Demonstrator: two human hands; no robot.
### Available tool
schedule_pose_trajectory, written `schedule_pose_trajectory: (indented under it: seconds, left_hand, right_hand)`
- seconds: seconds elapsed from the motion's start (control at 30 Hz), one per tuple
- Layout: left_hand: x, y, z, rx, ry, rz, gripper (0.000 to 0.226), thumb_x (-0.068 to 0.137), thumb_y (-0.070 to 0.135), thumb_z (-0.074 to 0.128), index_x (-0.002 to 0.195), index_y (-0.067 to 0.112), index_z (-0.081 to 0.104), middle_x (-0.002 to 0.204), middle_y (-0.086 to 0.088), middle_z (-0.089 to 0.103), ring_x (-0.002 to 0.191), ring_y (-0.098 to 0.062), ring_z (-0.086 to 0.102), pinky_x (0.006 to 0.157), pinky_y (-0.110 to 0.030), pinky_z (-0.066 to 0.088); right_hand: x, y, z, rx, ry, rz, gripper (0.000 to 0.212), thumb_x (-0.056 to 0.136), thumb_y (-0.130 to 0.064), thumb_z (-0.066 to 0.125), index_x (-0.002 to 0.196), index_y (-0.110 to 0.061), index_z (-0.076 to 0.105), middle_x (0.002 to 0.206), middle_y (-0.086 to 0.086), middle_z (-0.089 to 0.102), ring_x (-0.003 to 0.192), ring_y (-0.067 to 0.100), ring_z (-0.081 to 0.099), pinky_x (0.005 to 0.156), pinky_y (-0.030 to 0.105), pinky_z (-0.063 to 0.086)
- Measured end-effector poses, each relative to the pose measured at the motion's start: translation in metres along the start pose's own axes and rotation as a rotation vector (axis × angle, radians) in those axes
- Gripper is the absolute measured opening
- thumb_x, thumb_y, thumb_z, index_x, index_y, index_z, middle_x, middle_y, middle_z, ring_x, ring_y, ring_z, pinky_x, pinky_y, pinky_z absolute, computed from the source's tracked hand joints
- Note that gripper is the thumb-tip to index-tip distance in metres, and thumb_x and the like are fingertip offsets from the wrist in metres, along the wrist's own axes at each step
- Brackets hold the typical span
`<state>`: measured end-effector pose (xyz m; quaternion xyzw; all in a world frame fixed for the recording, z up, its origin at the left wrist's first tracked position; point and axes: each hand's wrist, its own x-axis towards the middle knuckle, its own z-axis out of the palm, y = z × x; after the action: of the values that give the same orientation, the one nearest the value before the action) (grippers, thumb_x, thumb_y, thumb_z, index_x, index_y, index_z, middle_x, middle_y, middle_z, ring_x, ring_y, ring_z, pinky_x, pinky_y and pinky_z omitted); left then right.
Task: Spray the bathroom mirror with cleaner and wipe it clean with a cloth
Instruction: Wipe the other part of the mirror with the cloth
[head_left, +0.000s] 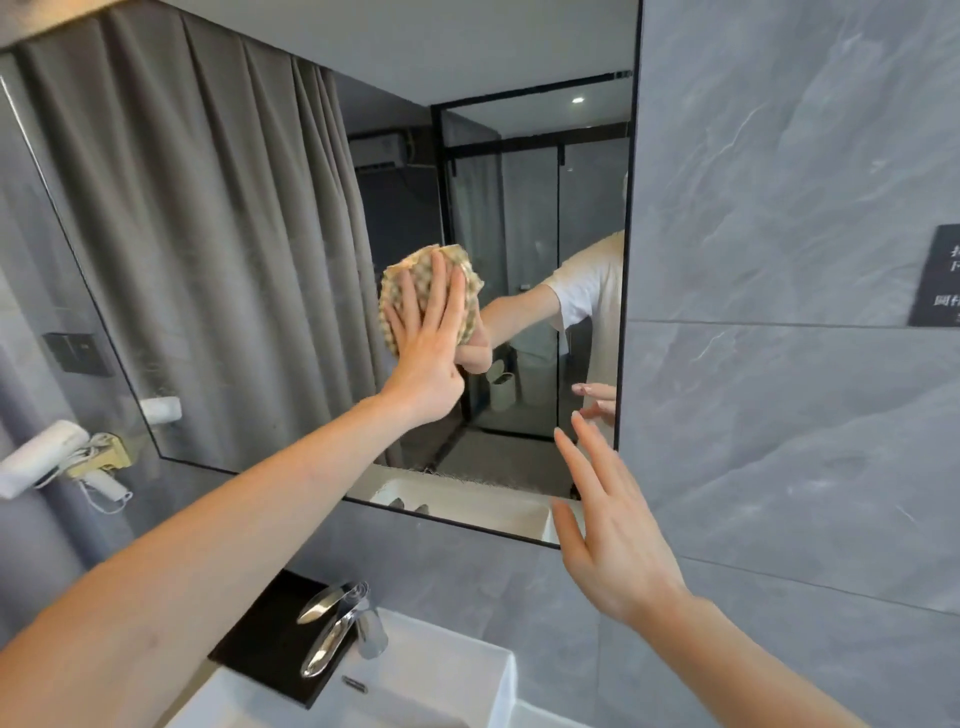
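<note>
Mirror (260, 260): mounted on the grey tiled wall above the sink (441, 670); a curtain and a glass shower door are reflected.
Cloth (470, 291): checked beige, bunched, pressed flat against the mirror glass right of centre.
Left hand (426, 348): fingers straight and spread, laid over the cloth.
Right hand (613, 535): released, fingers extended, nothing held, raised beside the mirror's lower right corner.
Faucet (337, 629): chrome, below the mirror.

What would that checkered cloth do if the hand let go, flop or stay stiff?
The cloth looks bunched under the left hand, so it is probably soft and floppy. Only flat fingers pin it to the mirror, so it would likely drop.
</note>
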<state>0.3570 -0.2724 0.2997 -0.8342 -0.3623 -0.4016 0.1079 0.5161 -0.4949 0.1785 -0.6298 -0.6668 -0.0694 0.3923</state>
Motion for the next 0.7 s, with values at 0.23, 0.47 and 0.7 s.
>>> schedule_pose_trajectory:
  seconds: [0.23,0.47,0.7]
  left_hand:
    - [0.044,-0.011,-0.033,0.059,0.173,-0.153,0.123,0.069,-0.017,0.051,0.169,0.025,-0.009,0.176,-0.006,-0.017,0.161,-0.038,-0.02,0.129,-0.055,-0.014]
    - [0.008,-0.084,-0.047,0.019,-0.04,-0.486,0.124,0.083,-0.016,0.061,0.164,0.019,-0.025,0.171,0.001,-0.033,0.159,-0.038,-0.024,0.129,-0.046,-0.007]
    - [-0.124,-0.014,0.01,-0.151,-0.575,-0.569,0.106,0.094,-0.009,0.051,0.164,0.017,-0.025,0.168,-0.002,-0.039,0.159,-0.032,-0.025,0.129,-0.042,0.02]
  right_hand:
    - [0.049,0.001,-0.052,-0.105,0.125,-0.035,0.07,0.104,-0.017,0.053,0.168,-0.015,0.024,0.179,-0.001,0.004,0.166,0.017,-0.003,0.132,0.051,0.017]
    - [0.011,-0.003,-0.071,-0.127,0.121,0.01,0.07,0.106,-0.017,0.053,0.169,-0.019,0.022,0.179,-0.002,0.003,0.165,0.015,-0.002,0.134,0.041,0.009]
    - [-0.054,-0.027,-0.069,-0.013,0.064,0.109,0.067,0.107,-0.016,0.051,0.168,-0.019,0.022,0.179,-0.004,0.003,0.165,0.013,0.0,0.134,0.039,0.012]
